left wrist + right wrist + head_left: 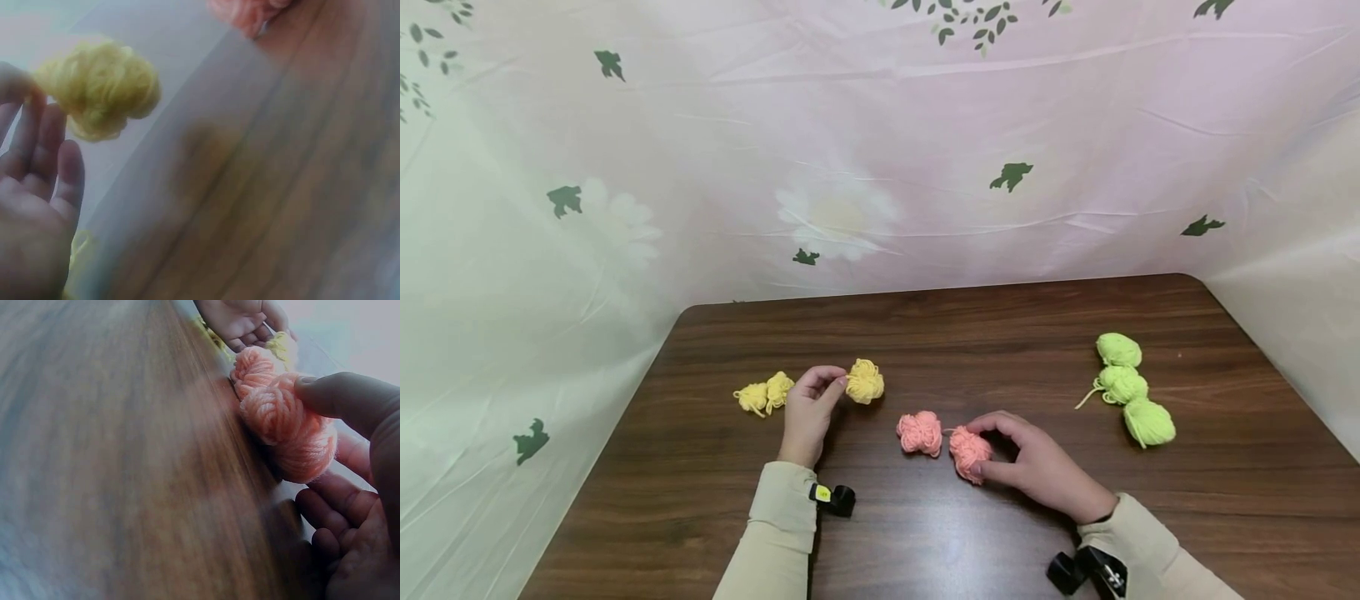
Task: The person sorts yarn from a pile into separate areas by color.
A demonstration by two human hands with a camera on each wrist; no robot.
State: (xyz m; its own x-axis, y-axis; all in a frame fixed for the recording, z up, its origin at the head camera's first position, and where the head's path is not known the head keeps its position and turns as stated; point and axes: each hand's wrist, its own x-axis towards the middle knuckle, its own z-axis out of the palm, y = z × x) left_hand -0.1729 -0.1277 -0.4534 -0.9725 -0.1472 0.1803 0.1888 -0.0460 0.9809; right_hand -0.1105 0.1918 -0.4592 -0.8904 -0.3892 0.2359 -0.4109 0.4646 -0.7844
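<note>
My left hand [811, 410] pinches one edge of a yellow yarn ball [865, 382] between thumb and forefinger. In the left wrist view the ball [106, 87] juts out from the fingertips, the other fingers half bent beneath. Two more yellow yarn balls [764, 393] lie just left of that hand. My right hand [1037, 462] holds a pink yarn ball [969, 454], thumb on the near side and fingers on the far side, as the right wrist view also shows of the ball [290, 431]. Another pink yarn ball [919, 434] lies to its left, a strand of yarn between the two.
Three light green yarn balls [1122, 384] lie in a row at the right of the dark wooden table [700, 517], a loose tail pointing left. A flower-and-leaf printed cloth [880, 150] hangs behind the table's back edge and along both sides.
</note>
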